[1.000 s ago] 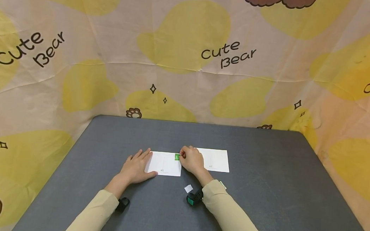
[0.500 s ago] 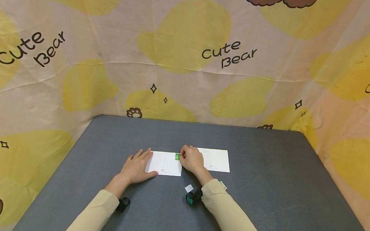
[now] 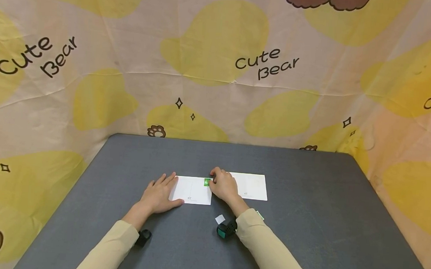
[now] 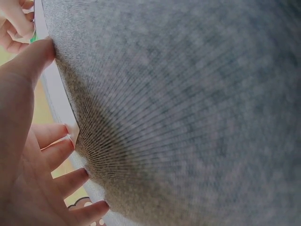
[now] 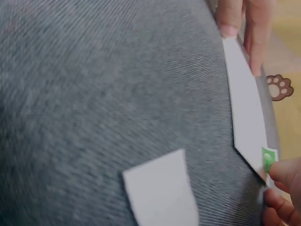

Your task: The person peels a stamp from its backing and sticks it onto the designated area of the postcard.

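A white postcard (image 3: 191, 192) lies on the grey table, with a faint dividing line and small print. My left hand (image 3: 157, 197) rests spread on its left end, thumb on the near edge. At the top right corner is a small green postage stamp (image 3: 207, 182). My right hand (image 3: 225, 186) holds the stamp at its right edge; in the right wrist view the thumb (image 5: 284, 172) lies on it, with other fingers curled below. What the index finger touches is hidden. A second white postcard (image 3: 252, 187) lies to the right, partly behind my right hand.
A small white paper piece (image 3: 220, 219) lies on the grey table (image 3: 325, 219) near my right wrist camera (image 3: 226, 230). A green-edged white piece (image 3: 260, 215) shows beside the right sleeve. A patterned yellow cloth (image 3: 214, 39) hangs behind the table.
My right index finger has lifted slightly away from the thumb at the stamp's edge. The left hand and both postcards stay where they were.
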Demonstrator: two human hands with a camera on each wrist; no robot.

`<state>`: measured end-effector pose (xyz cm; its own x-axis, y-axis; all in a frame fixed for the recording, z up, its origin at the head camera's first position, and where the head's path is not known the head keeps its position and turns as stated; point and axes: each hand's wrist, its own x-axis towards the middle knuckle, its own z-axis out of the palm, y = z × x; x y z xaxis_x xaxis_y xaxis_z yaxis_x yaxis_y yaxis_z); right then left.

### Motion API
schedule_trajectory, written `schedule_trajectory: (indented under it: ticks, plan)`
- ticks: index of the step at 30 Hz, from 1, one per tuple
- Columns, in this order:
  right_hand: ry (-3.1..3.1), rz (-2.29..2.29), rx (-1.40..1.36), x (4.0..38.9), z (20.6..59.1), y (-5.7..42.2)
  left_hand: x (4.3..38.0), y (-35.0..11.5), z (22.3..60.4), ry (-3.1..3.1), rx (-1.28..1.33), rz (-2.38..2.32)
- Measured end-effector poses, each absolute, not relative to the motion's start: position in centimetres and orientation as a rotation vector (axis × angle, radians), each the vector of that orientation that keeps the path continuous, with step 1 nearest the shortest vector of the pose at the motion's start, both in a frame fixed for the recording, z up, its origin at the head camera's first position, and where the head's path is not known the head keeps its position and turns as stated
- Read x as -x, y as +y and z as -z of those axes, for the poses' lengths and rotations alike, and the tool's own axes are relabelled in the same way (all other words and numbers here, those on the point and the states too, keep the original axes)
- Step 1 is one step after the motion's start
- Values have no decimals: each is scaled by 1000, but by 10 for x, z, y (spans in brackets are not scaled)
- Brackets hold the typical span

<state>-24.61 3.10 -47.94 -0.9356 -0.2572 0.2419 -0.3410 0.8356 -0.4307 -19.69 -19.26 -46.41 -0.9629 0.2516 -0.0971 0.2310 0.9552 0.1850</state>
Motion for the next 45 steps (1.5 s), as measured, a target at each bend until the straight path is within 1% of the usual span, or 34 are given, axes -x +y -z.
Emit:
schedule_trajectory:
  ticks: [9,17,30,35,45]
  plan:
    - [-2852,-819,-565,242,469,40,197,-193,465,2987,-374,-273]
    - [-2839,-784,-792,236,465,48,198,-193,466,2987,-366,-276]
    - [-2737,-417,-1190,223,463,55,197,-193,466,2989,-372,-270]
    - [-2769,-324,-1228,220,463,56,196,-193,466,2993,-375,-278]
    - [-2829,-256,-1218,220,467,55,196,-193,467,3011,-404,-272]
